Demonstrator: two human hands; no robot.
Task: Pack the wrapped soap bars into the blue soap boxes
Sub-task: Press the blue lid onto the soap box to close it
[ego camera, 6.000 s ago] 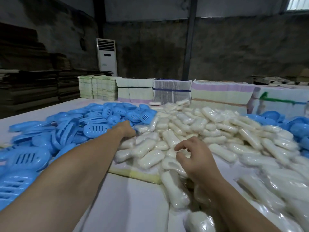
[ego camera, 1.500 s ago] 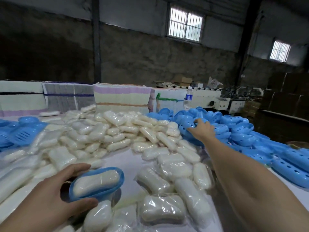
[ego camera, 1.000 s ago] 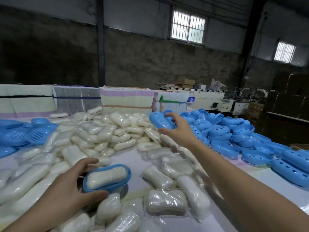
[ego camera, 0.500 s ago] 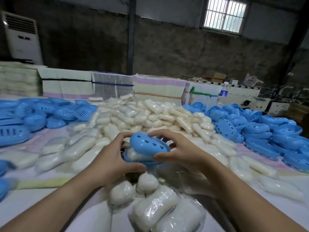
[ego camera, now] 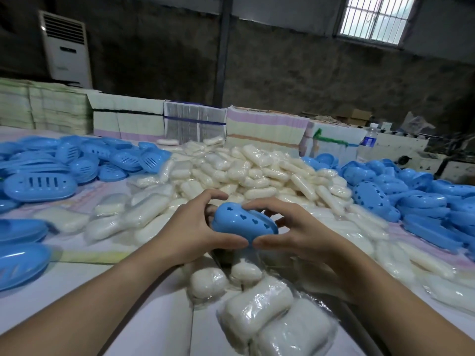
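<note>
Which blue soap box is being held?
The blue soap box with heart-shaped holes, gripped between left hand and right hand; the others lie in piles.

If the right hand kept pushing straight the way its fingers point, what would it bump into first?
The right hand points leftward, so it would first press further into the blue heart-holed plastic soap box it grips, then likely meet the left hand.

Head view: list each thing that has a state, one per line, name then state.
blue soap box: lid on, gripped by both hands above the table
left hand: curled round the box
right hand: curled round the box
wrapped soap bars: heaped loose, unpacked
water bottle: upright, capped
</note>
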